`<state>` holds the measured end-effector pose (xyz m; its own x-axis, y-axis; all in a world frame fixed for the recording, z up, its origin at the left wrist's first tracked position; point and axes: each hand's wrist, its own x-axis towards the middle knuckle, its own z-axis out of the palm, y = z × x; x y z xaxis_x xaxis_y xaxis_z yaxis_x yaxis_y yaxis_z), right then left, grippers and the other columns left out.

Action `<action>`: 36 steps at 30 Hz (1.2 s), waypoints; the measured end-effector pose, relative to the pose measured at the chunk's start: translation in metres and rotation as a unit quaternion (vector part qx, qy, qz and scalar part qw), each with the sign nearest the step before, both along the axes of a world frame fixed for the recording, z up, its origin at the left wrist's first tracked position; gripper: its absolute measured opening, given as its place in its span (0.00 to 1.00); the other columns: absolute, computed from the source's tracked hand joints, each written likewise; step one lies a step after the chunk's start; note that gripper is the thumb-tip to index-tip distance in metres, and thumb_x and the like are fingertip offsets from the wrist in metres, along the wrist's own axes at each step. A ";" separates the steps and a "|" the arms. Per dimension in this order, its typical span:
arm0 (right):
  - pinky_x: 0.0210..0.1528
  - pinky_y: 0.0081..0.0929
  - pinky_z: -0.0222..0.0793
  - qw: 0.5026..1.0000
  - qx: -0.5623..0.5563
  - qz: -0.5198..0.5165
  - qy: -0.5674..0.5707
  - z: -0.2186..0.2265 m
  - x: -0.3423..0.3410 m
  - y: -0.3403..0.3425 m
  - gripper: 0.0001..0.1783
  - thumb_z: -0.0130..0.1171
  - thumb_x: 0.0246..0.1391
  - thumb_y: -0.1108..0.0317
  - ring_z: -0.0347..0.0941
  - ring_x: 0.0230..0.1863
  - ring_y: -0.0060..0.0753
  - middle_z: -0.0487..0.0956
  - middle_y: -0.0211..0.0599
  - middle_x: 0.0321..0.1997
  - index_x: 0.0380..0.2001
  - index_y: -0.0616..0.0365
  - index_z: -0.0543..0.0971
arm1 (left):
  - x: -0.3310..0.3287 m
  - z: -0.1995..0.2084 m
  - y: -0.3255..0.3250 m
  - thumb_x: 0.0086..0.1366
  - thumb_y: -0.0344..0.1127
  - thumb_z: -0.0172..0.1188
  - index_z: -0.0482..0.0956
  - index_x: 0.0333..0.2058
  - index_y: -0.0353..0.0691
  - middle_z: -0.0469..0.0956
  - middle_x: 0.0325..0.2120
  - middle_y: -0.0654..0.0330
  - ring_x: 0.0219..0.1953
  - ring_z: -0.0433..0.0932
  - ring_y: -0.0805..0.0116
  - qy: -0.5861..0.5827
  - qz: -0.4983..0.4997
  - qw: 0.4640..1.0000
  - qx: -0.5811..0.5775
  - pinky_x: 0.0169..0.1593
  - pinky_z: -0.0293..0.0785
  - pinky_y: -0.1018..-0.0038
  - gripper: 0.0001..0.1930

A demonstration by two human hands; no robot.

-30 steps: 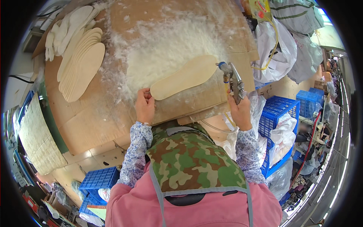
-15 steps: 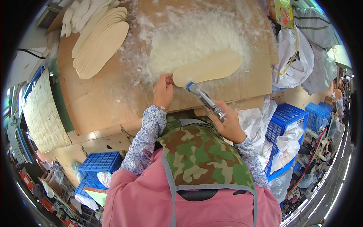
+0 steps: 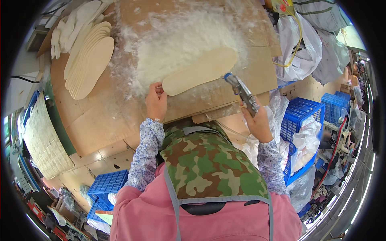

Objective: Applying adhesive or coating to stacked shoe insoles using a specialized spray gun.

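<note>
A cream insole [image 3: 200, 71] lies slantwise on the worktop's cardboard [image 3: 102, 118], over a patch of white, fuzzy residue [image 3: 177, 48]. With thumb and fingers closed at its left end, my left hand [image 3: 156, 103] grips the insole's edge. My right hand [image 3: 258, 123] is wrapped round a silver spray gun [image 3: 243, 91] with a blue tip. That tip is just off the insole's right end, near its lower edge. Further left, several similar insoles [image 3: 91, 64] lie fanned in an overlapping stack.
White gloves or cloth pieces [image 3: 64, 34] lie beyond the stack at the far left. A yellow cord [image 3: 299, 38] hangs by white bags [image 3: 301, 52] off the worktop's right side. Blue crates stand at the lower right [image 3: 302, 112] and lower left [image 3: 108, 184].
My right hand has swung the spray gun rightward along the insole, from near its left end to its right end. My left hand still holds the left end; the whole view has shifted slightly.
</note>
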<state>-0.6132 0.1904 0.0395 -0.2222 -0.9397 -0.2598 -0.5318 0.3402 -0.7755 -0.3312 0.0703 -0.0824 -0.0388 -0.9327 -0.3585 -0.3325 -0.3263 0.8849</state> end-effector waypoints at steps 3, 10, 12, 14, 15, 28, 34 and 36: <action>0.38 0.28 0.68 0.999 -0.050 -0.017 0.011 -0.005 -0.019 -0.005 0.15 0.53 0.49 0.78 0.74 0.35 0.43 0.77 0.44 0.34 0.43 0.63 0.70 | -0.006 0.005 0.004 0.56 0.24 0.52 0.69 0.44 0.36 0.74 0.28 0.58 0.26 0.73 0.71 -0.028 0.013 0.999 -0.011 0.32 0.70 0.76 0.16; 0.35 0.27 0.67 0.997 -0.045 -0.032 0.052 -0.002 -0.048 -0.020 0.12 0.53 0.49 0.78 0.73 0.31 0.33 0.77 0.41 0.31 0.39 0.65 0.71 | -0.022 0.023 0.006 0.55 0.24 0.52 0.69 0.45 0.35 0.74 0.27 0.58 0.26 0.73 0.70 -0.085 0.014 0.994 -0.062 0.32 0.70 0.74 0.16; 0.35 0.29 0.67 0.998 -0.031 -0.036 0.048 -0.002 -0.046 -0.019 0.12 0.53 0.49 0.77 0.74 0.31 0.39 0.77 0.44 0.31 0.40 0.65 0.71 | -0.025 0.022 0.005 0.55 0.24 0.51 0.69 0.44 0.35 0.74 0.26 0.58 0.26 0.73 0.70 -0.095 0.017 0.993 -0.068 0.32 0.70 0.74 0.16; 0.35 0.30 0.67 0.998 -0.050 -0.006 0.043 -0.009 -0.037 -0.012 0.13 0.54 0.49 0.77 0.74 0.32 0.42 0.77 0.46 0.32 0.40 0.64 0.71 | -0.025 0.020 0.003 0.55 0.24 0.50 0.69 0.44 0.35 0.75 0.26 0.58 0.26 0.73 0.70 -0.084 0.018 0.994 -0.061 0.32 0.69 0.74 0.16; 0.36 0.31 0.68 0.997 -0.067 0.021 0.040 -0.011 -0.031 -0.009 0.13 0.55 0.49 0.76 0.74 0.33 0.46 0.77 0.47 0.33 0.41 0.64 0.71 | -0.024 0.014 0.002 0.55 0.24 0.50 0.69 0.44 0.35 0.75 0.26 0.58 0.26 0.73 0.70 -0.086 0.020 0.994 -0.062 0.32 0.69 0.74 0.16; 0.19 0.14 0.55 0.977 0.003 -0.104 -0.186 -0.003 -0.034 0.030 0.19 0.55 0.53 0.72 0.60 0.19 0.13 0.74 0.28 0.30 0.47 0.70 0.71 | 0.026 0.104 0.006 0.58 0.24 0.44 0.69 0.47 0.36 0.72 0.39 0.60 0.38 0.76 0.68 0.281 0.156 0.943 -0.092 0.36 0.80 0.71 0.17; 0.17 0.12 0.49 0.972 -0.078 -0.063 -0.213 0.023 0.002 0.004 0.25 0.49 0.56 0.76 0.54 0.15 0.10 0.75 0.35 0.47 0.57 0.68 0.61 | 0.186 0.113 0.049 0.56 0.25 0.45 0.67 0.49 0.37 0.73 0.42 0.59 0.43 0.75 0.64 0.270 0.320 0.896 -0.147 0.39 0.78 0.69 0.19; 0.17 0.12 0.49 0.975 -0.066 -0.046 -0.206 0.021 0.019 -0.003 0.25 0.49 0.56 0.76 0.54 0.16 0.09 0.74 0.34 0.48 0.57 0.67 0.61 | 0.250 0.086 0.079 0.56 0.25 0.45 0.66 0.50 0.37 0.72 0.42 0.59 0.43 0.75 0.64 0.274 0.380 0.865 -0.178 0.41 0.77 0.69 0.20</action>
